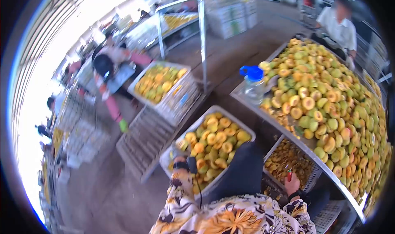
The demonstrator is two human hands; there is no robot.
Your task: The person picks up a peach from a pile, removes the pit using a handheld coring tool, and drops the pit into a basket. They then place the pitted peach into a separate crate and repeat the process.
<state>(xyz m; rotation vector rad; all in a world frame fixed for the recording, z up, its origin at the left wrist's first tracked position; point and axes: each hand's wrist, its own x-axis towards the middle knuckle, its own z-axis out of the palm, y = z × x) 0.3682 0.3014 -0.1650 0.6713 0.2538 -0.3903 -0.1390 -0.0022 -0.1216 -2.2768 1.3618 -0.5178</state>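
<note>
My left hand [177,152] reaches to the left rim of a white crate [249,132] filled with halved yellow peaches [216,135]. A dark strap with a small black device is round its wrist, and the fingers are blurred at the rim. On the right, my right hand [292,185] is closed round a small tool with a red handle [289,175]; the tool's working end is too small to make out. Below that hand sits a basket [317,177] of brown-orange pits and scraps [290,160]. My dark-clad knee [240,168] presses close against the peach crate.
A metal-edged table [302,142] heaped with peach halves [329,110] stands at right, carrying a blue-lidded bottle [254,83]. Behind it is a person in white [339,28]. Ahead, a slatted trolley [142,137] bears another peach crate [177,102]. A person with pink sleeves [111,104] bends beside it.
</note>
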